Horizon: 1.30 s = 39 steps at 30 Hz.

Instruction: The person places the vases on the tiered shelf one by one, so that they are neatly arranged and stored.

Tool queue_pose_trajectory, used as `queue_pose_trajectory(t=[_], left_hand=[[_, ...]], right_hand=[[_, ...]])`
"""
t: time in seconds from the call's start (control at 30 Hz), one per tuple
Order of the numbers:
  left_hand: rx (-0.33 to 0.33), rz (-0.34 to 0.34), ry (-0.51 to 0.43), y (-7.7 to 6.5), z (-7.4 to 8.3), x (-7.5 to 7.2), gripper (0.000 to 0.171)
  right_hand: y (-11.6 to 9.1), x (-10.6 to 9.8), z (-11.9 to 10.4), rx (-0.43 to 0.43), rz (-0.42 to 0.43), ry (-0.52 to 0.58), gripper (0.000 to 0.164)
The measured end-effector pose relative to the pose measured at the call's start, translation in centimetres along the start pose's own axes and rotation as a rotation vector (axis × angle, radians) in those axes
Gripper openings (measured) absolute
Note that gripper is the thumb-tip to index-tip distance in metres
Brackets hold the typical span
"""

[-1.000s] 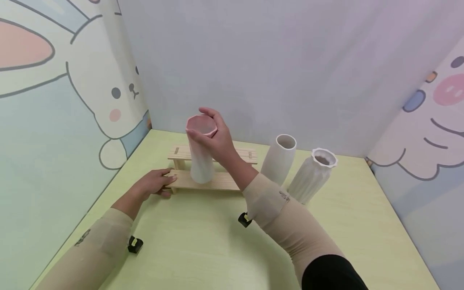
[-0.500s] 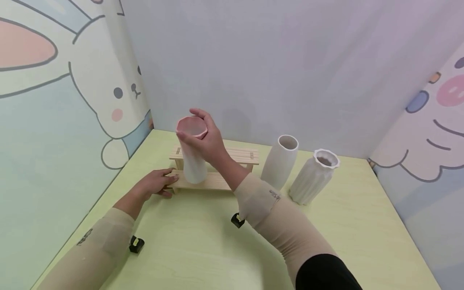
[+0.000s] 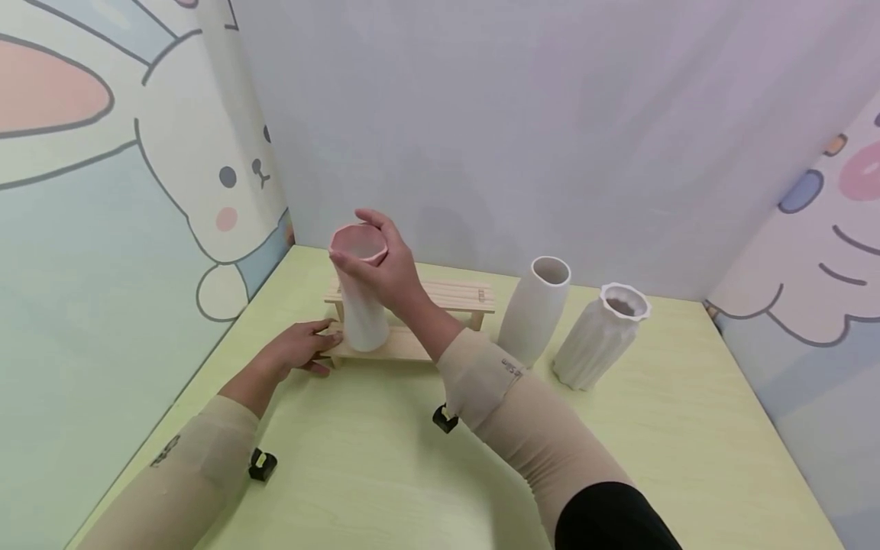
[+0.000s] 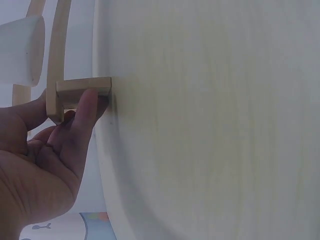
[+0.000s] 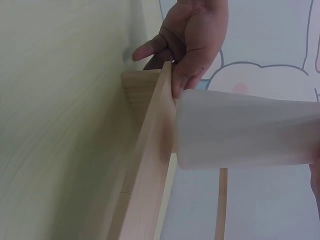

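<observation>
My right hand (image 3: 395, 271) grips a tall vase (image 3: 364, 317), pink at its faceted rim and white below, by the upper part. It stands nearly upright over the left part of a two-tier wooden stand (image 3: 412, 345). In the right wrist view the vase's base (image 5: 200, 130) is at the lower board's top surface; whether it touches is hard to tell. My left hand (image 3: 299, 347) pinches the left end of that lower board, thumb on top. In the left wrist view its fingers (image 4: 86, 107) lie against the stand's leg (image 4: 85, 86).
Right of the stand, a smooth white vase (image 3: 535, 313) and a ribbed white vase (image 3: 598, 340) with a scalloped rim stand on the pale yellow table (image 3: 385, 473). A grey-white wall (image 3: 481, 137) rises behind, and cartoon-printed walls (image 3: 82, 252) flank both sides.
My right hand has carried the pink-and-white vase leftward along the lower board, toward my left hand, and slightly down in the last half second. The left hand keeps its hold on the stand.
</observation>
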State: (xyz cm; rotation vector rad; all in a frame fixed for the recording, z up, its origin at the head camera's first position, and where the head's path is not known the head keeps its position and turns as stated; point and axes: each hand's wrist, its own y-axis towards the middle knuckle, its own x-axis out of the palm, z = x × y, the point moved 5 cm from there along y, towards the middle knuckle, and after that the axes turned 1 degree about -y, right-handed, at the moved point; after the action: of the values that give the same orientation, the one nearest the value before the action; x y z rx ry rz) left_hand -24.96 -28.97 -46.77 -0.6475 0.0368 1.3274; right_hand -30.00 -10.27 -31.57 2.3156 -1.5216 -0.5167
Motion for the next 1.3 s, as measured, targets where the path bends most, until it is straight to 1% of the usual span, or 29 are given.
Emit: queue_pose_trajectory(t=[0.2,0.5,0.67,0.77,1.0,1.13,1.3], left_hand=[[0.005,0.000,-0.016,0.1,0.0,0.0,0.077],[0.006,-0.008,-0.054,0.0,-0.1,0.1,0.073],[0.017,-0.014,-0.055,0.1,-0.1,0.1,0.073],[0.026,-0.023,-0.052,0.2,-0.1,0.0,0.074],[0.010,-0.003,-0.063,0.2,-0.2,0.1,0.069],[0.003,-0.002,-0.052,0.1,-0.1,0.0,0.069],[-0.006,0.000,-0.043,0.1,-0.2,0.0,0.070]], right_hand=[[-0.2,0.6,0.1,-0.001,-0.020,-0.008,0.069],[0.0,0.9,0.9,0.001,-0.006,-0.032,0.068],[0.0,1.0,1.0,-0.008,0.000,-0.046,0.068],[0.0,1.1,1.1,0.002,-0.006,-0.046,0.067],[0.1,1.4,1.6,0.017,-0.011,-0.063,0.069],[0.3,1.7,1.8,0.023,-0.019,-0.060,0.069],[0.3,1.8,2.1,0.039,-0.006,-0.046,0.069]])
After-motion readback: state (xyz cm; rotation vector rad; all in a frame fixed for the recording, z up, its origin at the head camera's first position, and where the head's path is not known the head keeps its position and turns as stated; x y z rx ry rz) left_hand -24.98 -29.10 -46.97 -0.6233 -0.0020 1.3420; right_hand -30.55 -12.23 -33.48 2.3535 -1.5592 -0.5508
